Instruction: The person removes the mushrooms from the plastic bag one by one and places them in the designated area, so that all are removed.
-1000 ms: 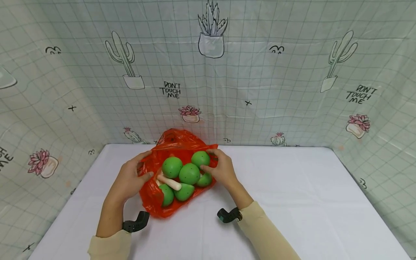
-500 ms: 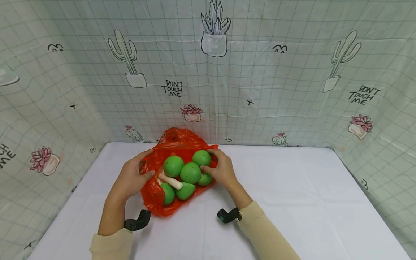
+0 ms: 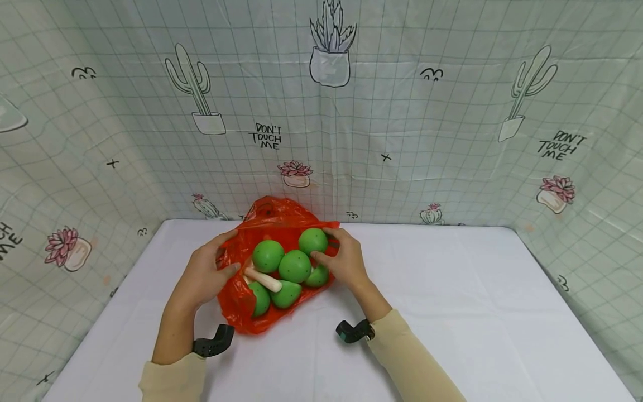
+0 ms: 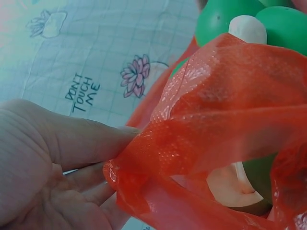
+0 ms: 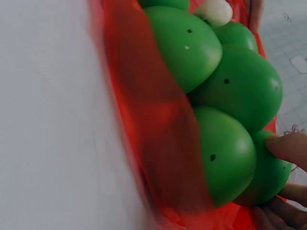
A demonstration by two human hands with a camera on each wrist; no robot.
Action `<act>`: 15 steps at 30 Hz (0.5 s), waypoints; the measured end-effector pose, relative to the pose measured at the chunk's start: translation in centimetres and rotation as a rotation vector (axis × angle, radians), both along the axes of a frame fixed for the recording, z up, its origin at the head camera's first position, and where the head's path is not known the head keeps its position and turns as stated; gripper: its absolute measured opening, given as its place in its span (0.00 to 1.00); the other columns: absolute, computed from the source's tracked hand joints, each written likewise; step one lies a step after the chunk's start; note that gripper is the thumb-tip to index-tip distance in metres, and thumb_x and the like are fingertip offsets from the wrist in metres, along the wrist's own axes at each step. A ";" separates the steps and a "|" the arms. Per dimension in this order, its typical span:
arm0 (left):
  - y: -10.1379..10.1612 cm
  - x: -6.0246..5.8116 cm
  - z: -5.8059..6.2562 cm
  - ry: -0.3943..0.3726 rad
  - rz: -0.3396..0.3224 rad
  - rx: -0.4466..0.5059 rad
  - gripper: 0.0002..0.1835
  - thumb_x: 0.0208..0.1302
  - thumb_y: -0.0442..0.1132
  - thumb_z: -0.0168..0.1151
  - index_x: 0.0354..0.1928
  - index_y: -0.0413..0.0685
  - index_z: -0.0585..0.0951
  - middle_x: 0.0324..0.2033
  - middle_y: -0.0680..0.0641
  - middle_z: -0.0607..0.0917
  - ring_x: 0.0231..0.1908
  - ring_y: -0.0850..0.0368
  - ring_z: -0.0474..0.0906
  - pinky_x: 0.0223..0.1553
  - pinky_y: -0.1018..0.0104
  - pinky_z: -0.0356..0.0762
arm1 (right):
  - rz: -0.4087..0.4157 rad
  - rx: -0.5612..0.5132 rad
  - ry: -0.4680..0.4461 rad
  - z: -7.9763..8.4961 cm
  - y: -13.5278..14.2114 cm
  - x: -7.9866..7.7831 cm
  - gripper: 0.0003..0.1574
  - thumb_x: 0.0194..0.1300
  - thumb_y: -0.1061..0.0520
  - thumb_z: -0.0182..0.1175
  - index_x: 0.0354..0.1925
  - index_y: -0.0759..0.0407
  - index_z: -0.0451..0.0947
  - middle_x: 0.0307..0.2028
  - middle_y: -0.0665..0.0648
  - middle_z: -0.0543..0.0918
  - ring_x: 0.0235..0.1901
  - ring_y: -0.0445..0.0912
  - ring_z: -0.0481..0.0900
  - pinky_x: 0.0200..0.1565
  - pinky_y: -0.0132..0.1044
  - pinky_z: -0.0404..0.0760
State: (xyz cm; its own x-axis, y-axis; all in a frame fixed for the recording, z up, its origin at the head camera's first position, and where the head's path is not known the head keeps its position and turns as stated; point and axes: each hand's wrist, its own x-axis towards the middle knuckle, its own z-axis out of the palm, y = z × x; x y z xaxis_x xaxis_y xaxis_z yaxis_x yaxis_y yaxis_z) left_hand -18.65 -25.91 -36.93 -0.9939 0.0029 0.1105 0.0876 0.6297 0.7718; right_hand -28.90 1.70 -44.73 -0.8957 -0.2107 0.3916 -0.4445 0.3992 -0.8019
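Note:
A red plastic bag [image 3: 236, 318] lies with its mouth spread, full of several round green fruits [image 3: 294, 266] with dark specks. A pale, stick-like piece with a rounded end [image 3: 266, 280] lies among them. My left hand [image 3: 203, 276] pinches the bag's left edge; in the left wrist view the thumb [image 4: 91, 143] presses the red film with fingers behind it. At the bag's right side, my right hand [image 3: 346, 259] grips the upper right green fruit [image 3: 312, 241]. The right wrist view has the thumb [image 5: 290, 148] on that fruit and fingers beneath it.
A white cloth covers the table [image 3: 427, 312]. Behind and on both sides hangs a gridded curtain [image 3: 351, 128] with cactus drawings, close to the bag's far end. Each wrist carries a black strap mount, the left [image 3: 216, 341] and the right [image 3: 353, 332].
The fruit in my right hand has shifted slightly up and away from the others, along with the hand and the bag's right edge. My left hand keeps its hold on the bag.

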 end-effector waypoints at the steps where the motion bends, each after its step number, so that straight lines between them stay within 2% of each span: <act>1: 0.0 0.0 0.0 0.002 -0.001 -0.002 0.38 0.69 0.24 0.63 0.79 0.34 0.63 0.71 0.27 0.70 0.69 0.26 0.69 0.61 0.35 0.75 | 0.000 -0.007 -0.003 0.1 0.0 0.0 0.37 0.58 0.64 0.78 0.63 0.72 0.78 0.56 0.67 0.84 0.60 0.62 0.81 0.66 0.55 0.78; 15: 0.3 0.2 0.3 -0.018 0.011 -0.020 0.38 0.71 0.26 0.63 0.80 0.36 0.61 0.72 0.27 0.69 0.69 0.26 0.69 0.62 0.35 0.75 | -0.003 -0.023 0.002 1.2 0.5 0.3 0.35 0.59 0.62 0.77 0.63 0.70 0.79 0.56 0.66 0.85 0.59 0.60 0.82 0.66 0.53 0.78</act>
State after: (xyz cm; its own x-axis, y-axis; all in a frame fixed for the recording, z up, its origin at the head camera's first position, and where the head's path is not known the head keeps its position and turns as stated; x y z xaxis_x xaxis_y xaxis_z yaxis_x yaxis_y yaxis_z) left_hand -18.49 -25.59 -36.62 -0.9957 -0.0061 0.0927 0.0668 0.6458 0.7606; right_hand -28.56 2.15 -43.49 -0.8953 -0.1989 0.3985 -0.4453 0.3820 -0.8098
